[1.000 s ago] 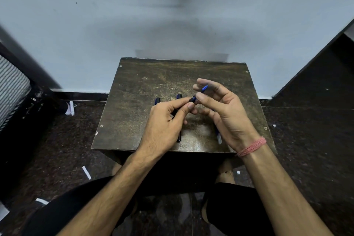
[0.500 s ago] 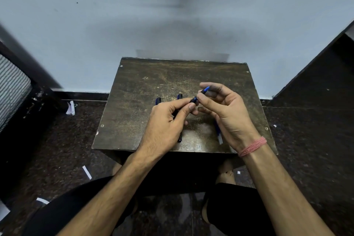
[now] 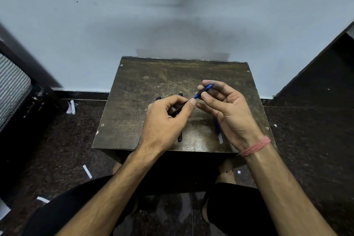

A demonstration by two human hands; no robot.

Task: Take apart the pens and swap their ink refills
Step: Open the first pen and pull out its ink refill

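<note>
I hold a blue pen point(image 3: 203, 91) slantwise above the small dark table point(image 3: 134, 90). My left hand point(image 3: 168, 120) grips its lower dark end between thumb and fingers. My right hand point(image 3: 228, 109) pinches its upper blue end with thumb and fingertips. A black pen point(image 3: 180, 137) lies lengthwise on the table under my left hand, its far tip showing beyond my fingers. A blue pen with a clear end point(image 3: 218, 132) lies on the table beneath my right hand, mostly hidden. Another dark pen tip point(image 3: 158, 98) shows past my left knuckles.
The table stands against a pale wall point(image 3: 172, 15). Dark speckled floor surrounds it, with scraps of white paper point(image 3: 70, 107) at the left. A striped cushion point(image 3: 11, 86) is at the far left. My knees are under the table's near edge.
My right hand's fingers have curled in around the pen's blue end, and the pen has shifted slightly up and right. My left hand keeps its grip.
</note>
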